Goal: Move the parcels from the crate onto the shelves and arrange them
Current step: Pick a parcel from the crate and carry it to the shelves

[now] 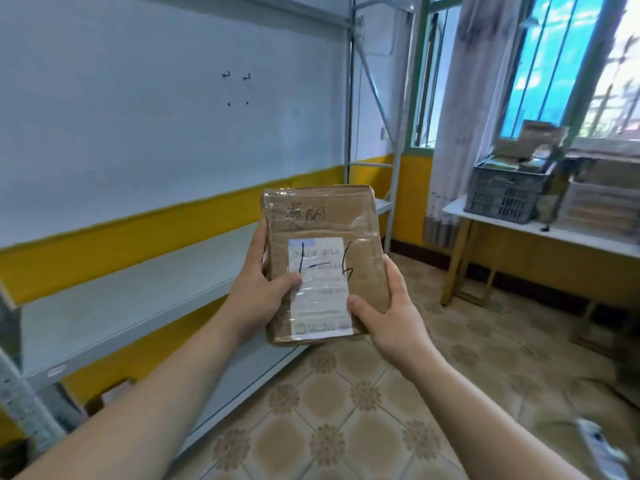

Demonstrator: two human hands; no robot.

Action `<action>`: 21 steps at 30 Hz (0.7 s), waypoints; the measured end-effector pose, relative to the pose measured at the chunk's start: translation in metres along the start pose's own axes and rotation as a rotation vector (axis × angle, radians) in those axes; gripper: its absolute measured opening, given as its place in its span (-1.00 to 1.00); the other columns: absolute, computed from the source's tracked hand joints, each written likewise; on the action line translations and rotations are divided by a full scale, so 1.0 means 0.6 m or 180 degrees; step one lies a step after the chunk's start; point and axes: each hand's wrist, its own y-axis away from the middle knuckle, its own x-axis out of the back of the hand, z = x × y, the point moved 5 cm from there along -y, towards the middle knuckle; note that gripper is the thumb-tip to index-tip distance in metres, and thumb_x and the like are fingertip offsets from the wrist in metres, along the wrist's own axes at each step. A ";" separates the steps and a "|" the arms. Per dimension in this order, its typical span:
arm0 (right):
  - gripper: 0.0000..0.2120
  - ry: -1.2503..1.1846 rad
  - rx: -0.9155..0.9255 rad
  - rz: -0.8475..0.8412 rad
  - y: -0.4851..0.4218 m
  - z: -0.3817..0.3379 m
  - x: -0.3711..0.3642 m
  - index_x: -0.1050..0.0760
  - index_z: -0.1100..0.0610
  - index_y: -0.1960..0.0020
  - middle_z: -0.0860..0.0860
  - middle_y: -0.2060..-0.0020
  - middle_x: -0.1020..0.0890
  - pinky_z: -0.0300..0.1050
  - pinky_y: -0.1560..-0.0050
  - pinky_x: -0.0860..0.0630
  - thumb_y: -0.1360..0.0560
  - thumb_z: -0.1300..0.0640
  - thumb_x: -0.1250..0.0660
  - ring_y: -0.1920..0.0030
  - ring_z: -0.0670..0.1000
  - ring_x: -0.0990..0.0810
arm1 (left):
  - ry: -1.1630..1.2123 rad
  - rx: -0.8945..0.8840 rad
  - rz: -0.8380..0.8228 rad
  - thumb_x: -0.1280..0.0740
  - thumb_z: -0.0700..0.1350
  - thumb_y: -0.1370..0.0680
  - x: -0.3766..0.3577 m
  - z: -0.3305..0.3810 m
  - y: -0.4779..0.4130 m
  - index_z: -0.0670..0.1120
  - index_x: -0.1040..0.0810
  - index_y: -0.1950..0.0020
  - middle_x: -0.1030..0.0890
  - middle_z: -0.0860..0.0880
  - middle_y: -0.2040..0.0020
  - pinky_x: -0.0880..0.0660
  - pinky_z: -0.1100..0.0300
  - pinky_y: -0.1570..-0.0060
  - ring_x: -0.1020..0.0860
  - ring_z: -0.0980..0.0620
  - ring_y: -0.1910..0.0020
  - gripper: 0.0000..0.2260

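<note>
I hold a flat brown cardboard parcel (322, 223) upright in front of me, wrapped in clear tape, with a white label marked "1-6" in black pen. My left hand (258, 292) grips its left edge, thumb across the label. My right hand (388, 306) grips its lower right corner, thumb on the front. The grey metal shelves (114, 299) stand to the left along the wall, their boards bare. A dark grey plastic crate (502, 195) with several parcels in it sits on a white table at the right.
The white table (540, 230) stands under a window with a curtain (460, 98). More stacked boxes (602, 206) lie beside the crate. Patterned floor tiles (346, 410) spread between the shelves and the table. A shelf upright (349, 98) rises behind the parcel.
</note>
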 end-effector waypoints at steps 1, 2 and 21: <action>-0.20 0.0026 -0.0023 0.0076 -0.014 0.008 0.017 0.01 -0.50 -0.39 -0.42 0.08 -0.49 -0.49 0.32 -0.44 -0.43 -0.12 -0.48 0.13 -0.47 -0.52 | 0.0024 -0.0008 -0.0047 -0.35 -0.38 -0.49 -0.021 -0.005 -0.019 0.33 -0.06 -0.51 -0.56 0.48 -0.02 -0.52 0.42 0.24 -0.58 0.36 -0.02 -0.14; -0.19 0.0050 -0.0032 0.0138 -0.030 0.016 0.031 0.02 -0.50 -0.40 -0.42 0.08 -0.49 -0.48 0.29 -0.44 -0.44 -0.12 -0.48 0.12 -0.45 -0.53 | 0.0049 -0.0012 -0.0097 -0.35 -0.38 -0.50 -0.040 -0.012 -0.041 0.32 -0.06 -0.51 -0.56 0.48 -0.01 -0.52 0.42 0.25 -0.58 0.37 -0.01 -0.15; -0.19 0.0815 -0.0305 0.0887 -0.442 0.159 0.189 0.10 -0.57 -0.34 -0.49 0.09 -0.43 -0.53 0.32 -0.40 -0.42 -0.22 -0.44 0.12 -0.51 -0.49 | 0.0430 0.0264 -0.0863 -0.39 -0.24 -0.51 -0.321 -0.203 -0.496 0.43 0.00 -0.47 -0.41 0.45 -0.09 -0.51 0.45 0.30 -0.55 0.42 0.05 -0.17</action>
